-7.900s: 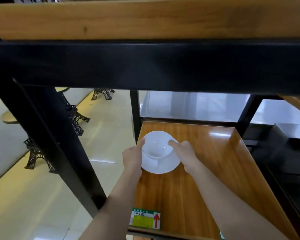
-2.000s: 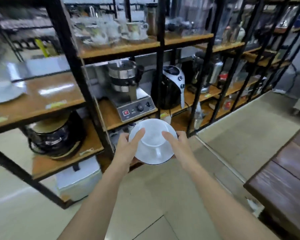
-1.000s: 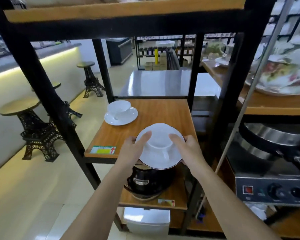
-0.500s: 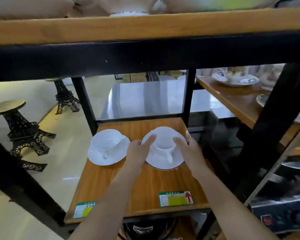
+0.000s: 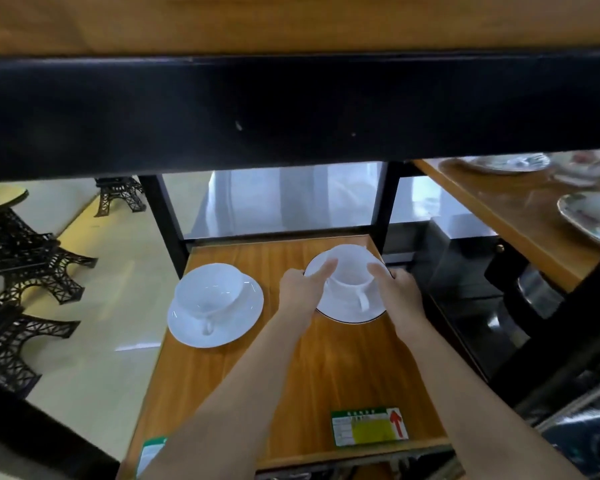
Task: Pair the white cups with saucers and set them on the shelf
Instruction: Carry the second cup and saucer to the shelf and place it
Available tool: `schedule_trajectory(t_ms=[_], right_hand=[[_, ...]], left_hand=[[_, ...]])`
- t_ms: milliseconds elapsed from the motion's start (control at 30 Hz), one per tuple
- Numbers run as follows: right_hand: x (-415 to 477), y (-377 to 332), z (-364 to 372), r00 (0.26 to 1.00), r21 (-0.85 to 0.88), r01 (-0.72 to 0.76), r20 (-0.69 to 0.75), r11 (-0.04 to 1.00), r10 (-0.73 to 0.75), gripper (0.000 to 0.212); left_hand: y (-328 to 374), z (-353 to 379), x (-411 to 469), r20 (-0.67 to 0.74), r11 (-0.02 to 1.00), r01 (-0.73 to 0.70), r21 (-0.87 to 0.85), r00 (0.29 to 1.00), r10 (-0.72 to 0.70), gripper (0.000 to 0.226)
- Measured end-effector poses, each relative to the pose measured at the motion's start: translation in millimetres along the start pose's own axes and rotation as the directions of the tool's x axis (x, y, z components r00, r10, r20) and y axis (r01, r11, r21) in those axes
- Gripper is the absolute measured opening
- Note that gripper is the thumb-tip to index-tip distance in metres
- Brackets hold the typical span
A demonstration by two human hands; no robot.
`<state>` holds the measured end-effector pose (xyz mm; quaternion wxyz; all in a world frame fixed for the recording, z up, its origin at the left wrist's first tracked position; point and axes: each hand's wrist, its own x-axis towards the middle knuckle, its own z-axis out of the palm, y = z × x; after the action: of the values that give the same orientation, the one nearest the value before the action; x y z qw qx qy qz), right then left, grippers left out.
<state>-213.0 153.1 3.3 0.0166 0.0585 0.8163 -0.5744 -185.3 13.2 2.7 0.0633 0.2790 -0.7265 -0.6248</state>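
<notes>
Two white cup-and-saucer pairs are on the wooden shelf (image 5: 343, 375). The left hand (image 5: 300, 292) and the right hand (image 5: 400, 292) hold the second pair from its two sides. The left thumb lies up on the rim of the held cup (image 5: 352, 271), and the other left fingers go under the left edge of the held saucer (image 5: 347, 308), so I cannot tell how they are placed. The right thumb rests on the right side of the cup rim, and the right fingers are curled around the right edge of the saucer. Both hands therefore pinch the cup and saucer together between thumb and fingers. Between the two thumbs the cup stands upright in the saucer, with its handle turned toward the person. The saucer seems to be at the shelf surface, but I cannot tell if it touches the wood already.

Just beyond the left-hand knuckles, to the left, stands the first cup (image 5: 208, 294) on the first saucer (image 5: 219, 327), apart from the held pair and with no hand on it. Its handle also points toward the person. Near the right forearm, at the front edge of the shelf, is a green and yellow label (image 5: 369, 427) with a red arrow. Far to the right of the right fingers, another shelf (image 5: 506, 213) carries patterned plates (image 5: 589, 220).
</notes>
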Motion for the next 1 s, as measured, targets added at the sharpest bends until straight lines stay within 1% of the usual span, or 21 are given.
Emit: schedule_trajectory(t_ms=[133,267,400,533,633,700,767,800,833,900,967,1000], right_hand=[[7.9,8.9,4.3,1.0,-0.02,-0.002,0.022,1.0,0.002,0.044],[14.0,16.7,7.6,0.999,-0.054,-0.009,0.049,0.999,0.012,0.042],[20.6,22.7,10.2,0.998,-0.068,-0.02,0.052,0.998,0.023,0.042],[24.3,24.6,9.4,0.997,-0.086,-0.038,0.068,0.996,0.044,0.044],[26.4,21.2,4.7,0.992,-0.102,-0.06,0.102,0.993,0.07,0.046],[26.6,18.6,0.9,0.992,-0.132,-0.06,0.105,0.989,0.074,0.052],[26.9,17.0,-2.8,0.998,-0.152,-0.022,0.059,0.988,0.031,0.053],[26.7,16.2,-4.1,0.999,-0.149,-0.002,0.035,0.989,0.008,0.053],[26.2,15.3,-5.0,1.0,-0.135,0.01,0.02,0.991,-0.008,0.054],[24.3,14.8,-5.4,1.0,-0.103,0.019,0.0,0.995,-0.019,0.056],[20.7,15.6,-5.5,0.999,-0.089,0.036,-0.031,0.995,-0.039,0.052],[18.6,16.1,-5.7,0.997,-0.08,0.053,-0.048,0.995,-0.057,0.048]], left_hand=[[-10.3,5.2,11.7,0.022,0.999,0.04,-0.013,0.999,-0.04,0.07],[-18.9,10.3,16.7,0.007,0.995,0.092,-0.041,0.996,-0.092,0.065],[-22.1,11.7,20.5,-0.008,0.995,0.088,-0.035,0.996,-0.088,0.061],[-19.6,12.9,21.0,-0.021,0.996,0.091,0.023,0.996,-0.09,0.065],[-16.3,10.4,22.1,0.003,0.991,0.076,0.109,0.997,-0.077,0.068],[-14.6,7.1,22.7,0.015,0.977,0.034,0.21,0.999,-0.038,0.078],[-12.6,4.7,22.4,-0.034,0.957,-0.035,0.287,0.998,0.047,0.086],[-11.4,3.8,20.4,-0.052,0.964,-0.062,0.259,0.996,0.078,0.083],[-9.7,3.5,17.5,-0.061,0.977,-0.077,0.196,0.994,0.091,0.078],[-8.4,4.1,11.9,-0.041,0.994,-0.076,0.081,0.996,0.08,0.066],[-10.4,4.6,7.7,-0.009,0.996,-0.081,0.034,0.997,0.081,0.056],[-11.3,4.8,5.8,0.0,0.995,-0.096,0.028,0.995,0.096,0.054]])
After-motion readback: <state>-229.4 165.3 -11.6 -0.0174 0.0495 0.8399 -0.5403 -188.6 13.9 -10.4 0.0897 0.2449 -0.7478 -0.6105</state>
